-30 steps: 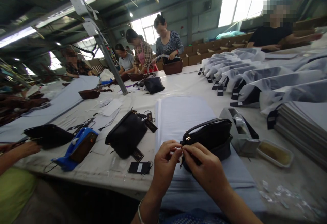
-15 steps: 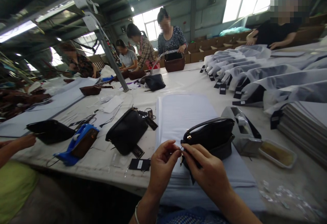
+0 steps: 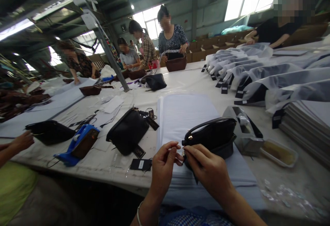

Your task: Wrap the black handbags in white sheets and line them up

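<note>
White cluttered table (image 3: 190,81), 2 large windows, left fingers (image 3: 177,146) narrowly apart, right fingers (image 3: 186,149) pinched.

Right black handbag (image 3: 212,137): smooth, leather-like, soft sheen
Near-right tape dispenser (image 3: 242,131): grey, metallic-looking
Far-right bag wraps (image 3: 288,81): translucent plastic

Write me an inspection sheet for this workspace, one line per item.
Surface: white-covered table, bearing a stack of pale flat sheets.
Job's things: black handled bag with gold-coloured fittings, on the stack.
Clutter: blue tape dispenser, black rectangular tag, clear plastic scraps.
Hands: left hand beside the bag's near end; right hand with fingertips at that end, exact grip too small to tell.
Cables: none seen on the near tabletop.
Surroundings: several people across the table; another person's hand at far left.
</note>
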Demonstrator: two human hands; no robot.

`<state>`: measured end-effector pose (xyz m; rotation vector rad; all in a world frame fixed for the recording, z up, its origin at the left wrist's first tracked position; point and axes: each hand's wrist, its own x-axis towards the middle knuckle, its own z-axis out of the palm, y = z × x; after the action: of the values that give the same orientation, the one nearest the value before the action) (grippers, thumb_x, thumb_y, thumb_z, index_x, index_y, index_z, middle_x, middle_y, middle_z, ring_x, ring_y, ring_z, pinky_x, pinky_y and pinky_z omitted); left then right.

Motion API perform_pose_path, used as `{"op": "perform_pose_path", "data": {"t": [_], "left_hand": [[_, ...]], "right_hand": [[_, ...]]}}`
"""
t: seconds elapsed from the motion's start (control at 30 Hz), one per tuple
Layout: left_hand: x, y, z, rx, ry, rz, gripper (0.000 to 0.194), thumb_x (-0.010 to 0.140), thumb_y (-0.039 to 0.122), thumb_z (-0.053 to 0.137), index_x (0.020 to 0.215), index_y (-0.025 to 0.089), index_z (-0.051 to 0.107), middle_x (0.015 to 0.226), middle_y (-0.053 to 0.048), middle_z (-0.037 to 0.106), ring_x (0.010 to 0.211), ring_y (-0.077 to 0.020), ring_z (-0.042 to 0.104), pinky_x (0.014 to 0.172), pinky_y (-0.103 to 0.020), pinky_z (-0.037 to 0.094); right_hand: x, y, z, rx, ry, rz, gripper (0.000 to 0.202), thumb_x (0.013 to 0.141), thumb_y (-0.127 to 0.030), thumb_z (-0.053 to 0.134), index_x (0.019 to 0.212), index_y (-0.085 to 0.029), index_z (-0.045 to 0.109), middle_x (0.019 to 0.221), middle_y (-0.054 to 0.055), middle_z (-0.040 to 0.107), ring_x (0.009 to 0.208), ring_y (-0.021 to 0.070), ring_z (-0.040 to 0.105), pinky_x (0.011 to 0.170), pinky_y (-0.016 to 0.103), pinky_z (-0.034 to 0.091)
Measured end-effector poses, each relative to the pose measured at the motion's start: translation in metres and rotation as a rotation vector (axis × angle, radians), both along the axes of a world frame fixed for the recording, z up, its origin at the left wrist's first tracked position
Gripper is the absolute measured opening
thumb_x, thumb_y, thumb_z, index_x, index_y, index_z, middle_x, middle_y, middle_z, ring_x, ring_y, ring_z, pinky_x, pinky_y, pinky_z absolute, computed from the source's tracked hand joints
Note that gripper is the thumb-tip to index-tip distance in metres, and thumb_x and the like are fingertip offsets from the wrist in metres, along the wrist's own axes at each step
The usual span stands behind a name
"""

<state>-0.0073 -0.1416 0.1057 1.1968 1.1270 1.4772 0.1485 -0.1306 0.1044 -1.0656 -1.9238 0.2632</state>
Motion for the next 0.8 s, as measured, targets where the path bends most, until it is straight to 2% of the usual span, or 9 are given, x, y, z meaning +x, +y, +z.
{"op": "perform_pose_path", "data": {"t": [0.07, 0.2, 0.37, 0.57, 0.8], "left_hand": [[-0.0002, 0.0014, -0.0009, 0.045, 0.128, 0.014, 0.017, 0.091, 0.032, 0.062, 0.102, 0.022, 0.069, 0.099, -0.005, 0.066, 0.07, -0.0124, 0.064, 0.057, -0.022, 0.054], [0.0002, 0.0025, 0.0007, 0.158, 0.366, 0.06, 0.01, 0.088, 0.027, 0.066, 0.095, 0.023, 0.072, 0.104, -0.005, 0.065, 0.083, -0.0159, 0.064, 0.063, -0.023, 0.055], [0.0005, 0.0035, 0.0032, 0.254, 0.488, 0.063, 0.008, 0.091, 0.023, 0.061, 0.091, 0.022, 0.069, 0.097, -0.005, 0.064, 0.085, -0.0165, 0.063, 0.067, -0.024, 0.055], [-0.0008, 0.0049, -0.003, 0.226, 0.412, 0.049, 0.01, 0.096, 0.025, 0.051, 0.093, 0.021, 0.061, 0.098, -0.005, 0.06, 0.083, -0.0159, 0.062, 0.064, -0.024, 0.055], [-0.0011, 0.0043, -0.0031, 0.087, 0.169, -0.058, 0.016, 0.096, 0.035, 0.052, 0.099, 0.02, 0.057, 0.103, -0.006, 0.063, 0.065, -0.0102, 0.06, 0.05, -0.02, 0.045]], "right_hand": [[-0.0012, 0.0001, -0.0016, -0.011, 0.008, -0.004, 0.022, 0.096, -0.021, 0.051, 0.113, -0.02, 0.066, 0.097, 0.005, 0.07, 0.081, 0.0134, 0.067, 0.075, 0.021, 0.051], [-0.0023, 0.0009, -0.0032, -0.001, 0.009, -0.007, 0.022, 0.095, -0.021, 0.052, 0.113, -0.019, 0.066, 0.094, 0.005, 0.07, 0.079, 0.0132, 0.067, 0.075, 0.022, 0.051], [-0.0034, 0.0013, -0.0036, 0.001, 0.026, -0.009, 0.021, 0.095, -0.02, 0.052, 0.11, -0.02, 0.066, 0.093, 0.006, 0.069, 0.079, 0.014, 0.066, 0.075, 0.023, 0.052], [-0.0068, 0.0007, -0.002, 0.014, 0.086, 0.001, 0.019, 0.094, -0.017, 0.053, 0.107, -0.019, 0.066, 0.092, 0.005, 0.069, 0.079, 0.0135, 0.067, 0.077, 0.024, 0.054], [-0.0074, -0.0006, -0.0032, 0.004, 0.133, -0.026, 0.016, 0.094, -0.019, 0.053, 0.105, -0.021, 0.065, 0.091, 0.005, 0.069, 0.079, 0.0147, 0.067, 0.076, 0.025, 0.055]]}}
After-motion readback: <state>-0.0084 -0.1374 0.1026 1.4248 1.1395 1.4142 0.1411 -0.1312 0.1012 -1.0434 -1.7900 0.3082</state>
